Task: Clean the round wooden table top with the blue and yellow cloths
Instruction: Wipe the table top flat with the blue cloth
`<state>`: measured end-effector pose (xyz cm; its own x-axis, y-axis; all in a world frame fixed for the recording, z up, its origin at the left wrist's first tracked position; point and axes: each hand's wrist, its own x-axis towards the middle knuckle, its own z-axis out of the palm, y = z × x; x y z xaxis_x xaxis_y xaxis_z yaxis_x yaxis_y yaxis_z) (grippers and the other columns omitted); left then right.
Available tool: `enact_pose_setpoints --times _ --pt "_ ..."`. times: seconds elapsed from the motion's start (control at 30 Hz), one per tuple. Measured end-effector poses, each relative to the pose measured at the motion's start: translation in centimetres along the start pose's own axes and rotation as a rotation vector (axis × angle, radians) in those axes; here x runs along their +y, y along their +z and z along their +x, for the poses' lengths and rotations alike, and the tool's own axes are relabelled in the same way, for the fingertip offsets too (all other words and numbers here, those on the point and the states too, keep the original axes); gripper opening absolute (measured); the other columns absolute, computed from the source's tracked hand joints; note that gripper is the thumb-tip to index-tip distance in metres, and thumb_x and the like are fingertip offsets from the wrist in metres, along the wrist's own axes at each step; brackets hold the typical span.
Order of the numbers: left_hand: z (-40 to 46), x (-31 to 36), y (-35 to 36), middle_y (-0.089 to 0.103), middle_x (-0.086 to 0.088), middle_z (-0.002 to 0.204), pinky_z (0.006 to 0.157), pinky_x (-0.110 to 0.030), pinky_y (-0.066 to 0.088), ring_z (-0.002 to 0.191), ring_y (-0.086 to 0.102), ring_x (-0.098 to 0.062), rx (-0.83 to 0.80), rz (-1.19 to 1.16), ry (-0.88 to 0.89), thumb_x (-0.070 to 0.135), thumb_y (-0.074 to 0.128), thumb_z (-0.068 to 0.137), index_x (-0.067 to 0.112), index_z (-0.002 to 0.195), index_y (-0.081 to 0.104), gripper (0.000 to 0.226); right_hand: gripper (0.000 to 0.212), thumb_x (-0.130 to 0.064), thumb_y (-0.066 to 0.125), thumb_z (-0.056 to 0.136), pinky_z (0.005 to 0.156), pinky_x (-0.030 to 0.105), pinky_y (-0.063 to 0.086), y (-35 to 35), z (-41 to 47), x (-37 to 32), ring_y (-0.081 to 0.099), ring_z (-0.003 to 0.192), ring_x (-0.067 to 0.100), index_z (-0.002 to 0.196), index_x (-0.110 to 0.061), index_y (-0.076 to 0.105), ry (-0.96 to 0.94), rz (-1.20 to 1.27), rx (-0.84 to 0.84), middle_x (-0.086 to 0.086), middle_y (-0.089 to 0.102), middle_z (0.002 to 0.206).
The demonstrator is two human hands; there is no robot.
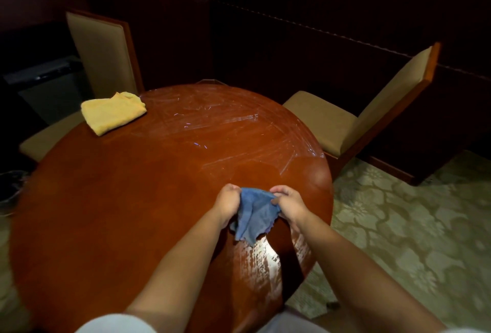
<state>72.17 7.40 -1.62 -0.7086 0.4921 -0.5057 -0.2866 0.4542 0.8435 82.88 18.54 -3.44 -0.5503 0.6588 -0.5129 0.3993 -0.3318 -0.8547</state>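
**Refolding the rag mid-wipe**

Both hands hold the small blue microfibre cloth (pixel 251 213) just above the round reddish wooden table top (pixel 132 200) at about 5 o'clock — left hand (pixel 225 204) and right hand (pixel 288 204) each pinching a top corner. I'd fold it flat to a fresh face before wiping (bunched cloth just smears). Streaks glare from 12 to 3 o'clock. The folded yellow terry cloth (pixel 113 112) waits at 10 o'clock — two tan padded chairs (pixel 353 117), patterned carpet (pixel 411 226).
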Motion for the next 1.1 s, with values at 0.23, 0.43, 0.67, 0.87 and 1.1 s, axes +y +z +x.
enact_pose_setpoints --times 0.23,0.43,0.67,0.87,1.1 --pt "0.2 -0.3 0.0 0.044 0.000 0.074 0.054 -0.027 0.031 0.071 0.041 -0.015 0.098 0.119 0.064 0.018 0.034 0.102 0.016 0.084 0.044 0.021 0.036 0.006 0.053 0.090 0.072 0.036 0.054 0.2 -0.1 0.1 0.063 0.094 0.028 0.116 -0.020 0.053 -0.016 0.060 0.014 0.012 0.063 0.108" --pt "-1.0 -0.7 -0.3 0.055 -0.006 0.100 0.051 -0.023 0.040 0.080 0.054 -0.017 -0.081 0.089 0.053 0.027 0.060 0.092 0.023 0.109 0.042 0.026 0.031 0.004 0.046 0.095 0.060 0.024 0.048 0.3 -0.2 0.4 0.059 0.082 0.019 0.115 -0.019 0.054 -0.051 -0.057 0.019 0.005 0.059 0.096" --pt "-1.1 -1.5 -0.8 0.053 -0.009 0.101 0.051 -0.026 0.047 0.076 0.054 -0.018 -0.293 0.124 -0.114 0.010 0.075 0.080 0.029 0.119 0.043 0.054 0.024 0.001 0.047 0.095 0.064 0.022 0.041 -0.3 0.5 1.2 0.052 0.085 0.019 0.113 -0.005 0.061 -0.141 -0.312 0.047 0.003 0.056 0.084" --pt "-0.2 -2.5 -1.0 0.044 -0.008 0.137 0.099 -0.036 0.045 0.124 0.047 -0.026 -0.180 0.542 0.071 0.011 0.080 0.072 0.019 0.143 0.034 0.085 0.031 -0.012 0.056 0.094 0.093 0.022 0.039 -0.1 -0.2 1.4 0.051 0.113 0.023 0.125 -0.012 0.055 -0.229 -0.564 0.132 0.007 0.038 0.126" --pt "-0.8 -4.0 -1.4 0.047 -0.005 0.130 0.104 -0.031 0.036 0.125 0.039 -0.024 0.176 0.793 0.241 -0.003 0.043 0.085 0.018 0.130 0.052 0.050 0.056 -0.040 0.020 0.098 0.114 0.037 0.026 2.8 -2.6 4.5 0.028 0.141 0.021 0.142 -0.014 0.043 -0.546 -1.177 -0.042 0.006 0.030 0.154"
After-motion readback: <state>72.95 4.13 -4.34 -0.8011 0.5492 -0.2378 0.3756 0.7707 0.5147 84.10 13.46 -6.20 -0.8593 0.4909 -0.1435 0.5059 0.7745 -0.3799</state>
